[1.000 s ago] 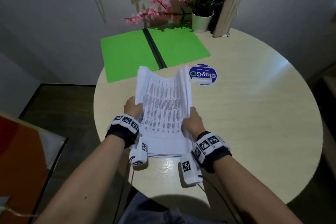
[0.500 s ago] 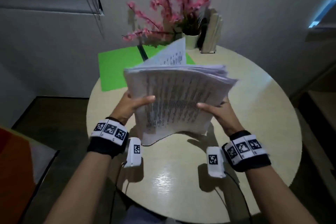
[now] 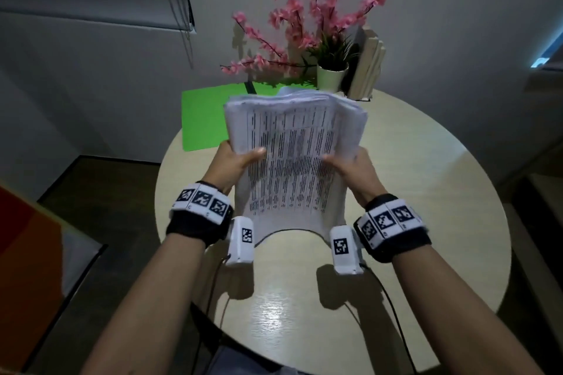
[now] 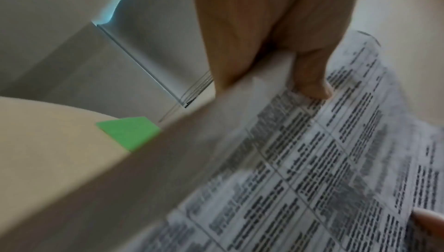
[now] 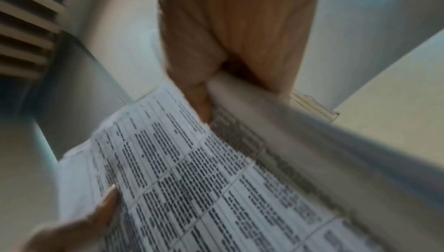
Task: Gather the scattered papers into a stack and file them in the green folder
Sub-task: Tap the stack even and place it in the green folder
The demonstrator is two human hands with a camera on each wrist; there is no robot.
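A thick stack of printed papers [image 3: 292,158] stands nearly upright above the round table [image 3: 426,198], its lower edge curling near the tabletop. My left hand [image 3: 234,163] grips its left edge, thumb across the printed front and fingers behind. My right hand [image 3: 353,169] grips the right edge the same way. The wrist views show the stack of papers [image 4: 312,170] [image 5: 192,180] pinched by each thumb, blurred by motion. The green folder [image 3: 204,119] lies open at the table's far left, mostly hidden behind the papers; one corner of the green folder [image 4: 129,132] shows in the left wrist view.
A white pot of pink blossom branches [image 3: 332,76] and a row of upright pale books [image 3: 365,70] stand at the table's back edge by the wall. The floor drops away left of the table, where an orange object [image 3: 27,253] sits.
The stack went from lying flat on the table to being lifted and tipped upright between both hands. A loose sheet sticking up half a second ago has settled into the stack.
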